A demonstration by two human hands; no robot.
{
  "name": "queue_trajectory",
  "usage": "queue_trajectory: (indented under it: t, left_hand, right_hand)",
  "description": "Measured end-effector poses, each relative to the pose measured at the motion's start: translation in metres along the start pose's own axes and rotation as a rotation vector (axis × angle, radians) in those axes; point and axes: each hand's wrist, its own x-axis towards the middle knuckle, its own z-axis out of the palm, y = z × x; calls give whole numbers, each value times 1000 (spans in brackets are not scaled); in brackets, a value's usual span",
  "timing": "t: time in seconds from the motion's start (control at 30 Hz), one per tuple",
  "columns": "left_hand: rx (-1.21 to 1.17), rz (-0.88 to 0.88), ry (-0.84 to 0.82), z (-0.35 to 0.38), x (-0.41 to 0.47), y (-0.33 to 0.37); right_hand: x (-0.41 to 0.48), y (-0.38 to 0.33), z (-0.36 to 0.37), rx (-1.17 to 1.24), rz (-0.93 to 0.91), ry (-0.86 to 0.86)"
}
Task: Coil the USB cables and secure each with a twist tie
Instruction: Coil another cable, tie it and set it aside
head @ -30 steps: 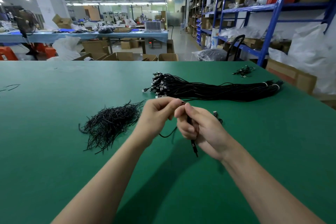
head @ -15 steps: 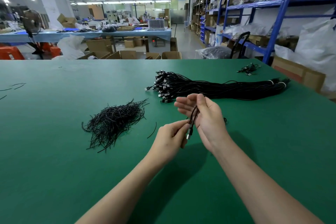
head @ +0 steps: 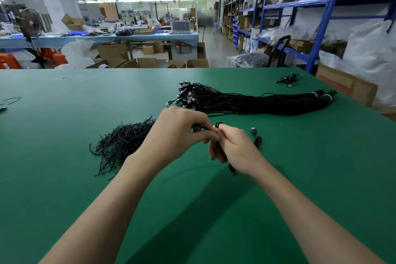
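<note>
Over the middle of the green table [head: 64, 178], my left hand [head: 177, 133] pinches a thin black USB cable [head: 232, 170] and my right hand [head: 233, 148] grips its loops in a closed fist. A plug end sticks out below the right fist and a loop shows above it. A heap of black twist ties [head: 122, 146] lies left of my hands. A long bundle of black USB cables [head: 246, 100] stretches across the table behind them. One coiled cable [head: 257, 138] lies just right of my right hand.
A few loose cables [head: 289, 80] lie near the far right table edge. Cardboard boxes [head: 347, 85] and blue shelving [head: 321, 17] stand to the right. Stray ties [head: 10, 100] lie at the far left.
My left hand rose from below the right hand to its upper left, drawing the cable across. My right hand turned and closed from spread fingers into a fist around the loops.
</note>
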Motion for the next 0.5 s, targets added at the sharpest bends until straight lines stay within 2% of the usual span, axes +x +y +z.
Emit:
queue_trajectory:
  t: [0.1, 0.33, 0.43, 0.5]
  left_hand:
    - [-246, -24, 44, -1, 4, -6]
    - [-778, -166, 22, 23, -4, -23]
    - [-856, -260, 60, 49, -14, -20]
    - [-853, -326, 42, 65, -24, -14]
  right_hand:
    - [-2, -5, -1, 261, 41, -69]
    - [-17, -6, 2, 664, 94, -332]
    - [-21, -7, 3, 863, 74, -380]
    - [-21, -7, 3, 972, 36, -314]
